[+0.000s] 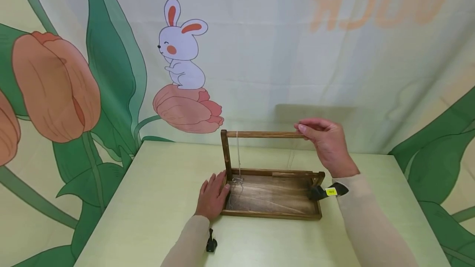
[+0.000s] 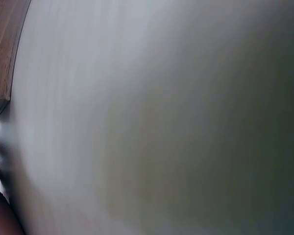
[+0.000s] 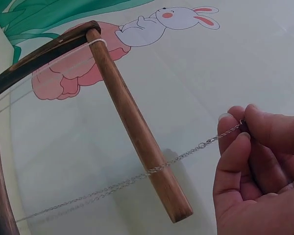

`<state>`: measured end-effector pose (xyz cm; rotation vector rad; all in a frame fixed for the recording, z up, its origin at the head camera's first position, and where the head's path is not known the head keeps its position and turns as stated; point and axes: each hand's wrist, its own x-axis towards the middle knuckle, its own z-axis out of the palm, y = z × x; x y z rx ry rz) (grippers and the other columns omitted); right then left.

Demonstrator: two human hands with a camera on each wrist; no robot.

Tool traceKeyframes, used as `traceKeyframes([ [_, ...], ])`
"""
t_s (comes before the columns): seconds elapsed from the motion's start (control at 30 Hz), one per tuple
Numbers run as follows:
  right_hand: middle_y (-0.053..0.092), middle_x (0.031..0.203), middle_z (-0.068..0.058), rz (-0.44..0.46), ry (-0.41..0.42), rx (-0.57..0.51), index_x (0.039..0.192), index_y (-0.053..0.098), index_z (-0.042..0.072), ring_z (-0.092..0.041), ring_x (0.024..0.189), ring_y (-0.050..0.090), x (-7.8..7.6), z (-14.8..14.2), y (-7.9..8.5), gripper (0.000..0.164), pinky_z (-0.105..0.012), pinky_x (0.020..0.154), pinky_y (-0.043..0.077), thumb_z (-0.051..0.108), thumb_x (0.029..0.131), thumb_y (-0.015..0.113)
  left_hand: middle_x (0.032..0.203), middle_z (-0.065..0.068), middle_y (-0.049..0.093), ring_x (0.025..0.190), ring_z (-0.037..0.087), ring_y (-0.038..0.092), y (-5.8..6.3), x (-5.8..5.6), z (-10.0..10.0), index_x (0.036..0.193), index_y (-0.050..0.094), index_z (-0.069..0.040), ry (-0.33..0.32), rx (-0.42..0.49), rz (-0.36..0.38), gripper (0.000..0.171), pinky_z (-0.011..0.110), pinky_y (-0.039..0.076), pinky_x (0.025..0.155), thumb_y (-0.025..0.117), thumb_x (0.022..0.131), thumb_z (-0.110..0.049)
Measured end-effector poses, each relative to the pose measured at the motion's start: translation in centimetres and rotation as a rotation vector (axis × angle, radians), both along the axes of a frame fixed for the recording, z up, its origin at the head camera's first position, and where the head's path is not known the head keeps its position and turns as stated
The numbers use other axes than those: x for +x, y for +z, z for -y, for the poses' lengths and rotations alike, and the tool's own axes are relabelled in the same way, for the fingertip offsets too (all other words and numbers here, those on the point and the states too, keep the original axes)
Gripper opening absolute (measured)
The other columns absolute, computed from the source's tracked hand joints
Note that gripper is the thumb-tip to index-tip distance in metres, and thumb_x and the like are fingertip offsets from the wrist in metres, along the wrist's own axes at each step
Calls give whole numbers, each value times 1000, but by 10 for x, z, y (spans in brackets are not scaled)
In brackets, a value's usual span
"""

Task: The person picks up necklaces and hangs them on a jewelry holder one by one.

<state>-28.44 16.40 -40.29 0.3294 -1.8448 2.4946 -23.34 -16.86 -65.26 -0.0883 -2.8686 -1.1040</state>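
A dark wooden jewelry stand (image 1: pixel 272 215) has a shallow tray base and an upright post carrying a horizontal bar (image 1: pixel 269 134). My left hand (image 1: pixel 212 197) rests at the tray's left side, fingers extended along the edge. Near the bar's free right end, my right hand (image 1: pixel 330 143) pinches the end of a silver chain necklace (image 3: pixel 108 188) between thumb and fingertips. In the right wrist view, the chain stretches across the bar toward the lower left. Another necklace (image 1: pixel 238 151) hangs from the bar close to the post, its lower part down in the tray.
The stand is on a pale table (image 1: pixel 148 217) against a curtain (image 1: pixel 259 52) printed with tulips and a rabbit. A short wooden post (image 1: pixel 321 176) rises at the tray's right rear. Black straps with small devices (image 1: pixel 211 244) are by both wrists.
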Motion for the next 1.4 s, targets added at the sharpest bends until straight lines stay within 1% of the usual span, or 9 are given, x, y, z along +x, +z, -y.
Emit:
traceKeyframes([
  [0.1,83,91,1,-30,-16,24,104,80,-1,-9,84,79,2,-3,0,13,-20,70,60,-3,92,75,167,5,42,161,33,26,1,0,0,164,35,-24,-2,3,1,56,57,11,132,44,111,-42],
  [0.2,83,91,1,-52,-22,42,106,78,-5,-10,84,79,4,-6,0,15,-21,70,61,-2,91,76,168,4,42,162,33,26,2,0,0,164,35,-24,-4,3,2,56,57,10,132,44,111,-41],
  [0.37,83,91,1,-78,-27,58,102,81,0,-11,83,79,4,-11,1,12,-21,71,62,-4,91,76,168,4,41,162,33,26,2,0,-1,164,35,-24,1,-3,5,56,57,10,132,44,111,-42],
  [0.57,83,89,-1,-87,-30,47,101,80,-3,-12,80,79,3,-16,1,11,-22,70,62,-5,91,75,167,5,42,161,34,27,2,1,-1,163,36,-24,4,2,1,56,58,11,132,44,111,-41],
  [0.7,82,88,-2,-83,-25,17,99,81,-1,-12,78,79,2,-17,1,12,-24,72,64,-7,91,75,168,4,41,161,33,26,1,1,-1,164,35,-24,1,3,1,56,57,11,132,44,111,-41],
  [0.83,82,88,-3,-82,-28,-4,100,80,-5,-14,77,80,0,-19,1,12,-25,73,64,-8,89,75,168,3,40,162,32,26,2,1,-1,164,34,-25,0,-4,10,56,55,10,133,43,111,-42],
  [1.0,82,89,-3,-77,-34,-21,99,81,-2,-14,79,80,0,-23,0,14,-25,74,65,-9,90,75,168,5,41,161,34,26,6,2,-1,164,35,-22,-6,-6,14,57,57,12,132,45,111,-41],
  [1.13,82,89,-4,-64,-41,-37,101,80,-4,-14,79,80,1,-27,-1,13,-24,75,65,-9,90,74,168,5,42,162,34,26,8,3,-1,164,35,-22,-3,-10,22,57,57,12,132,45,111,-40],
  [1.4,83,89,-4,-34,-73,-32,96,82,2,-13,79,80,1,-33,2,14,-23,75,64,-8,90,74,167,5,43,161,34,27,6,2,-2,163,36,-21,3,0,8,56,58,12,132,46,111,-38],
])
